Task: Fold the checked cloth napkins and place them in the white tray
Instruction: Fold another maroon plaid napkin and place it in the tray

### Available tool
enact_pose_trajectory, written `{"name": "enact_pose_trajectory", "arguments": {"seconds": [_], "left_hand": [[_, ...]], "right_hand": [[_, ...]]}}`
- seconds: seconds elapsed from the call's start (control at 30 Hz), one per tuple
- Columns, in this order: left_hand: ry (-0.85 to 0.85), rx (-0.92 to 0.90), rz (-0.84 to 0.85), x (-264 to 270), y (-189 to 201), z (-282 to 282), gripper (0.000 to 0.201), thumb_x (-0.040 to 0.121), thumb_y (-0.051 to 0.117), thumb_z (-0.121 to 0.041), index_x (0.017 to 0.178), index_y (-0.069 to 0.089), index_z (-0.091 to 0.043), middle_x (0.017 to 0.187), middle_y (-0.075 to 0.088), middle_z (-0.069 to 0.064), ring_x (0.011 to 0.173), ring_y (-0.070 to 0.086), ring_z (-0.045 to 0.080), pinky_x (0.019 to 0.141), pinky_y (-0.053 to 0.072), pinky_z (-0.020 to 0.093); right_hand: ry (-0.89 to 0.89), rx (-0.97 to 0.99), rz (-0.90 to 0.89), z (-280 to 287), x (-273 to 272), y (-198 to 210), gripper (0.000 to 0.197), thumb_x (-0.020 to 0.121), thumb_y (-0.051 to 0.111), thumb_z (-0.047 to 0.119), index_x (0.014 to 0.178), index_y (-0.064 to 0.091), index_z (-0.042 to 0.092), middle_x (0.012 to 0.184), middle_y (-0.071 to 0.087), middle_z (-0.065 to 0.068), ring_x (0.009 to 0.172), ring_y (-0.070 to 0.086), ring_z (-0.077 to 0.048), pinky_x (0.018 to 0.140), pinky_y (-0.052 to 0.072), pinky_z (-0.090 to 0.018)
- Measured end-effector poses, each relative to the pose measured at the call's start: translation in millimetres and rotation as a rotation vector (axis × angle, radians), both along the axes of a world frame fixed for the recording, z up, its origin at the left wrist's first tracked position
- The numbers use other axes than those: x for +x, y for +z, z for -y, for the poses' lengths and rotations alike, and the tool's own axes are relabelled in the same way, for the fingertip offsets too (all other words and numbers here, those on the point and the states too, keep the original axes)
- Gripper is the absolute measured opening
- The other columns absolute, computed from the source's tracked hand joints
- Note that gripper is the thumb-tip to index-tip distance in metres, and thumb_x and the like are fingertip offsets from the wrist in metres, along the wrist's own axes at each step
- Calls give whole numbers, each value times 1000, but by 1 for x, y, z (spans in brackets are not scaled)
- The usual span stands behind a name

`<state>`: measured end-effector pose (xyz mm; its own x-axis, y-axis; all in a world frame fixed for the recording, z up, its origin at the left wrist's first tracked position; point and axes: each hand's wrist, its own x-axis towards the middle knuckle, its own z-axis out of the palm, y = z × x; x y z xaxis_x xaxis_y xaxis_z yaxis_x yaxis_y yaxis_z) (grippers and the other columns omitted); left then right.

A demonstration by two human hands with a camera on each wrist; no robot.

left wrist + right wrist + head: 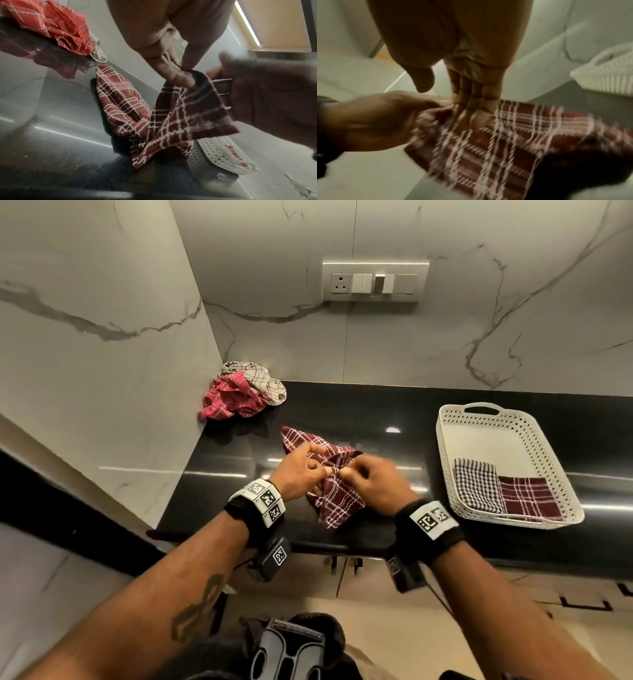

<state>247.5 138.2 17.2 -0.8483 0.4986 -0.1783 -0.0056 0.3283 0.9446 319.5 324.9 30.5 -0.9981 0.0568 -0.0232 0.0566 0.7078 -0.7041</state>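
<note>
A maroon checked napkin (337,494) lies partly lifted on the black counter (219,494), near its front edge. My left hand (323,469) pinches one corner of it (186,70) between thumb and fingers and holds that corner up. Close to the right, my right hand (349,472) is blurred. Its straight fingers (471,108) lie against the cloth (513,142) with the thumb apart. The white perforated tray (479,436) stands at the right. It holds a folded black-and-white napkin (474,484) and a folded maroon one (529,498), side by side at its near end.
A crumpled red checked napkin (229,400) and a beige one (263,380) are heaped in the counter's back left corner against the marble wall. A switch panel (375,282) is on the back wall. The tray (216,151) also shows low in the left wrist view.
</note>
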Motion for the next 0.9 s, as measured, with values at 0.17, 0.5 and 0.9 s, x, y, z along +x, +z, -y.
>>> {"name": "enact_pose_trajectory", "arguments": {"seconds": [0.17, 0.5, 0.9], "left_hand": [[-49, 76, 113, 14, -5, -8, 36, 97, 49, 5, 130, 48, -9, 71, 61, 5, 63, 65, 17, 58, 61, 33], [-417, -312, -44, 21, 1, -13, 47, 94, 35, -7, 125, 64, -27, 74, 71, 15, 67, 70, 29, 74, 61, 44], [-426, -1106, -733, -104, 34, 23, 31, 96, 52, -50, 115, 68, -33, 110, 71, 2, 99, 67, 28, 80, 52, 35]], "right_hand": [[-30, -315, 75, 33, 16, -23, 41, 92, 58, 58, 111, 67, 23, 93, 72, 4, 84, 69, -12, 77, 59, -41], [95, -249, 254, 21, 34, -27, 22, 94, 56, 10, 111, 67, 18, 97, 70, 3, 86, 67, -9, 75, 54, -22], [-128, -40, 24, -65, 22, 2, 22, 89, 54, 14, 68, 57, 10, 61, 56, 5, 56, 48, -9, 57, 39, -30]]}}
